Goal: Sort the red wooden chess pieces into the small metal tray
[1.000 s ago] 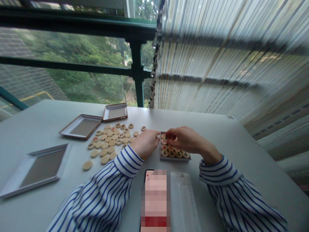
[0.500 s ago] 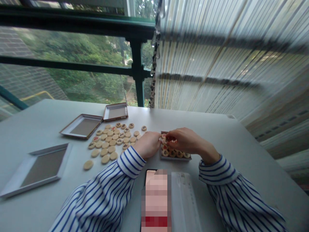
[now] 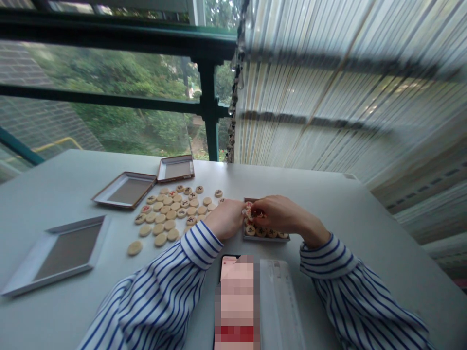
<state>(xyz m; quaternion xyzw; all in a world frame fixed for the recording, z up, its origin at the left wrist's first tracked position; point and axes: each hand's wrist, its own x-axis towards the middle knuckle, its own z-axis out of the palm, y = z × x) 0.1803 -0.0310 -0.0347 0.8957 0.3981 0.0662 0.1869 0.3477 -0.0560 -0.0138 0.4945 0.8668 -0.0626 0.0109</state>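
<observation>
Round wooden xiangqi pieces with red and black characters lie in rows inside a small shallow box (image 3: 267,238). My left hand (image 3: 226,218) is at the box's left wall, its fingers bent and closed; what is between them is hidden. Over the box my right hand (image 3: 282,214) curls down, thumb and fingers closed on a xiangqi piece among the red-marked ones, mostly covered by the fingers. Lower in the box, a front row of pieces (image 3: 260,231) shows black characters. Left of my left hand, many loose xiangqi pieces (image 3: 170,214) are spread flat, some face up, others blank side up.
Two brown-rimmed box lids or trays (image 3: 124,206) (image 3: 176,181) rest at the back left. A larger white tray (image 3: 73,278) is at the left front. Near me lie a phone (image 3: 229,262), its screen blurred out, and a long whitish case (image 3: 280,301). Railing and string curtain stand behind the table.
The right fingers have shifted slightly left and lower over the pieces in the box. My left hand stays at the box's left wall. The whole view has moved very little.
</observation>
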